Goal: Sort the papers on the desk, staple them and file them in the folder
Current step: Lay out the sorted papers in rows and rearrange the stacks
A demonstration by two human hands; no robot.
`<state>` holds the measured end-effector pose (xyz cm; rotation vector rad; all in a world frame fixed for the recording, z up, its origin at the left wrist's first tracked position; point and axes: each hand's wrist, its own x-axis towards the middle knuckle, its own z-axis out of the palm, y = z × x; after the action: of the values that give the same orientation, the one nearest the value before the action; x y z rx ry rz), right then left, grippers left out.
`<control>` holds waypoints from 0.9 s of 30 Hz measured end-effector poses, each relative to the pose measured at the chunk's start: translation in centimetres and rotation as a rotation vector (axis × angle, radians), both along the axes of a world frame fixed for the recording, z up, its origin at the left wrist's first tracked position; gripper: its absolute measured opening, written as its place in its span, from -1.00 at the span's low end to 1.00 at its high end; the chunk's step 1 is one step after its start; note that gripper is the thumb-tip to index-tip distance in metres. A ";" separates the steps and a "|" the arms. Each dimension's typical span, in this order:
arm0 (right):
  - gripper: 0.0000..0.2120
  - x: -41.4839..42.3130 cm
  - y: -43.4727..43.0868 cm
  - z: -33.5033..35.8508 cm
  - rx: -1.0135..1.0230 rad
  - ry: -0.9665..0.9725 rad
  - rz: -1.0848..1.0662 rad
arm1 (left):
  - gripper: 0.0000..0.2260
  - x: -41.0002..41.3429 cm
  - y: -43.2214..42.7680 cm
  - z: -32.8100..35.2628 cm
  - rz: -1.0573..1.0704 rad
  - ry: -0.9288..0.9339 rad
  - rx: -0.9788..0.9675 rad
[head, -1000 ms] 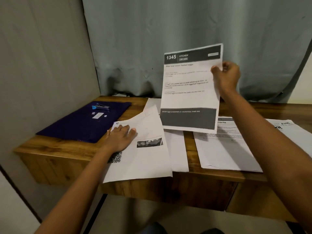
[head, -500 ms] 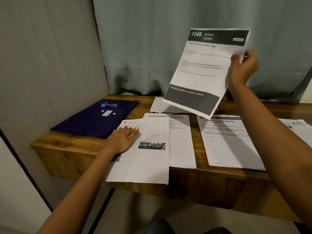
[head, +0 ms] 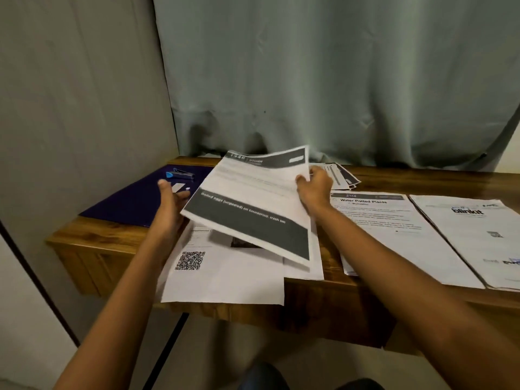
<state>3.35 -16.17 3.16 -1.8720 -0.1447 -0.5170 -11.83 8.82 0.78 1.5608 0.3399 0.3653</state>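
Observation:
My right hand [head: 316, 187] pinches the right edge of a printed sheet with dark bands [head: 253, 204], held low and tilted over the desk. My left hand [head: 170, 205] is raised beside the sheet's left edge, fingers straight, holding nothing. Under the held sheet lies a page with a QR code [head: 222, 274], overhanging the desk's front edge. A dark blue folder [head: 132, 202] lies at the desk's left end with a blue stapler [head: 180, 174] on it. A "Water Potted Plants" page [head: 394, 235] and a "blinkit" page [head: 478, 237] lie to the right.
The wooden desk [head: 107, 243] stands against a grey-green curtain [head: 337, 80], with a wall at the left. A few small dark-banded papers [head: 342, 177] lie fanned at the back behind my right hand.
My right hand brought the banded sheet down from head height and leftward to just above the desk. My left hand lifted off the QR-code page and rose toward the sheet.

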 end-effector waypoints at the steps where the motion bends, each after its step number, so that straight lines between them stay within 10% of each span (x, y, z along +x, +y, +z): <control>1: -0.83 -0.5 0.7 -0.8 -0.039 0.035 0.015 | -0.14 -0.1 0.5 0.3 -0.002 -0.019 0.010; 7: -0.79 -2.1 4.0 -3.9 -0.082 0.135 0.136 | -0.53 -1.0 0.1 0.9 -0.126 0.111 0.687; 14: -0.74 -1.3 2.9 -4.3 -0.309 0.128 0.085 | -0.33 -0.9 -2.1 -1.7 -0.319 0.269 1.164; 20: -0.32 1.2 -2.0 -2.5 -0.767 0.374 -0.015 | -0.17 -0.9 -1.9 -2.1 -0.324 0.273 1.184; 27: -0.38 1.0 -2.3 -1.7 -0.726 0.402 0.043 | -0.39 -0.9 -2.1 -2.4 -0.281 0.267 1.200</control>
<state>4.38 -18.46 1.43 -2.6329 -0.1099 -0.0333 -12.74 6.71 -1.57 2.8104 0.0711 0.1142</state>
